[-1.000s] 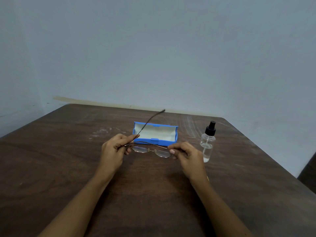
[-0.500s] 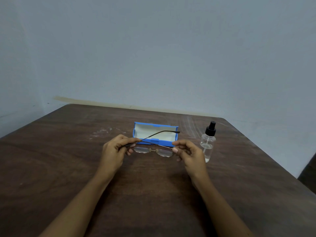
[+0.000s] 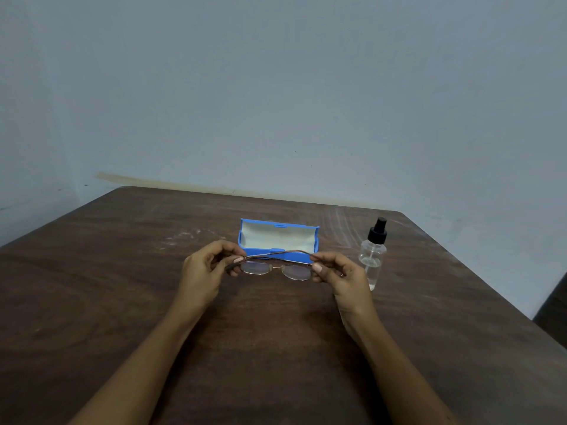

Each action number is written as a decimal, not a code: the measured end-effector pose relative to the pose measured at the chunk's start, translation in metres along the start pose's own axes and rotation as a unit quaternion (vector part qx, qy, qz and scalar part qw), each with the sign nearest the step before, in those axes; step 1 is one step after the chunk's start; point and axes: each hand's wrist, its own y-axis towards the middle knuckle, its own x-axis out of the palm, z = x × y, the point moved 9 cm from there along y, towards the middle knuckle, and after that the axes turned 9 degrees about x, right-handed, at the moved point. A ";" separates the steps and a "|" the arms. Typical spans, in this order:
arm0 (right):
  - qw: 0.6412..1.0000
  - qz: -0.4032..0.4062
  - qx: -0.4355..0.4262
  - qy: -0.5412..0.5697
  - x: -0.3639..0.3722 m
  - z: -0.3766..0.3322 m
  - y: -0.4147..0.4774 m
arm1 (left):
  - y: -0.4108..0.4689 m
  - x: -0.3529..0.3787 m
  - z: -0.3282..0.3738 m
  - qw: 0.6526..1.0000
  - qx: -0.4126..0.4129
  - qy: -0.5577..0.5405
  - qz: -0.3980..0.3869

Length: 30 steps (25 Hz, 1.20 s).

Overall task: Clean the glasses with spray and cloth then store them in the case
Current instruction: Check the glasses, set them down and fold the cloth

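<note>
Thin metal-framed glasses [image 3: 276, 269] hang just above the brown table [image 3: 122, 286], lenses facing me, both arms folded across the top. My left hand [image 3: 205, 268] pinches their left end. My right hand [image 3: 336, 271] pinches the right end. Directly behind them an open blue case [image 3: 277, 237] with a pale lining lies on the table. A clear spray bottle [image 3: 372, 256] with a black pump top stands just right of my right hand. No cloth is visible.
The table's far edge meets a grey wall [image 3: 276, 102]. Its right edge [image 3: 491, 289] runs diagonally, with a dark object [image 3: 555, 314] beyond it at the far right.
The glasses' arm that stuck up and out has swung down and now lies folded across the frame. Both hands stay at the glasses' ends.
</note>
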 end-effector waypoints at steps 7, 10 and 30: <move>0.999 0.006 0.018 0.029 -0.004 0.006 0.002 | 0.000 0.000 0.001 1.000 -0.014 -0.018 0.000; 0.999 0.011 0.029 0.042 -0.005 0.008 0.002 | -0.001 0.000 0.001 1.000 -0.019 -0.023 -0.001; 0.999 0.017 0.031 -0.020 -0.005 0.007 -0.001 | -0.004 -0.004 -0.001 0.999 -0.037 0.011 0.003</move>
